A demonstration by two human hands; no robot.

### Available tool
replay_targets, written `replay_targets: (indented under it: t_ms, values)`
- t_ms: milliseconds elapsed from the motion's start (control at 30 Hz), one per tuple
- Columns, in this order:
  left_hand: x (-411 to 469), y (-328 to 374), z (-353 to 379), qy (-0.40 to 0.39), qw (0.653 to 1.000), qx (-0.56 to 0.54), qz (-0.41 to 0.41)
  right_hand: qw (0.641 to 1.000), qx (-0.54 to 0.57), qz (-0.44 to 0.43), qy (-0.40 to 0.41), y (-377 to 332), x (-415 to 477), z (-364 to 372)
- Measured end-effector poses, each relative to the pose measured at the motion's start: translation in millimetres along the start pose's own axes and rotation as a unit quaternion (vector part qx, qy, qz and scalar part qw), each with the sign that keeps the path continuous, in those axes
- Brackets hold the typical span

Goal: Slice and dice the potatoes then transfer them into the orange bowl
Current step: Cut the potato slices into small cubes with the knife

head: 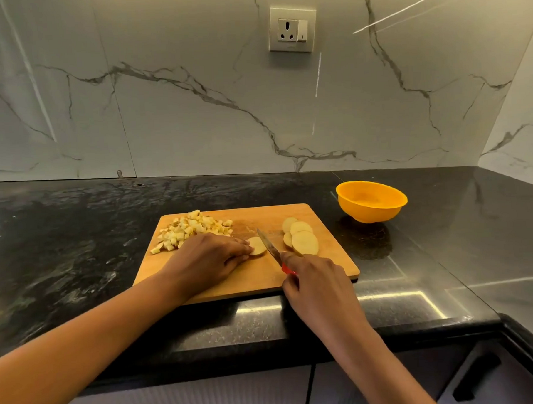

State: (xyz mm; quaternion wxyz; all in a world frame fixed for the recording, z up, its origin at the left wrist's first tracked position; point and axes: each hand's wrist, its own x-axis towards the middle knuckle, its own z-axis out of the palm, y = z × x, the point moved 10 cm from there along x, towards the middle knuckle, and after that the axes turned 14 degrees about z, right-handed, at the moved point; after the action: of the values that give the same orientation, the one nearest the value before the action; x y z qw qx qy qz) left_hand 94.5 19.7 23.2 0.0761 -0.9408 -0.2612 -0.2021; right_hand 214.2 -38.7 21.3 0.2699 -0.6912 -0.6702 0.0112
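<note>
A wooden cutting board [329, 260] lies on the black counter. A heap of diced potato [188, 229] sits at its far left corner. Several round potato slices [302, 238] lie overlapped on the right side. My left hand [209, 259] lies on the board, its fingertips holding down one potato slice [259, 246] at the middle. My right hand [316, 279] grips a knife by its red handle [288, 270]; the blade [268, 243] points away, just right of that slice. The orange bowl [371, 201] stands empty beyond the board's right corner.
The black stone counter [77, 240] runs left and wraps round to the right [489, 238], its front edge close below the board. A marble wall with a socket [292, 28] backs it. Cabinet fronts [389, 385] show beneath.
</note>
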Motion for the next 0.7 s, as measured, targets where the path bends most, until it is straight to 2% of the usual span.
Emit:
replay_targets:
  t_ms: [300, 700]
  values:
    - [4.1, 1.5, -1.0, 0.016, 1.000, 0.007, 0.009, 0.994, -0.101, -0.019, -0.034, -22.3, 13.6, 12.3]
    - [4.8, 6.2, -5.1, 0.037, 0.999, 0.013, 0.029, 0.995, -0.086, -0.032, -0.032, -21.4, -2.8, 2.3]
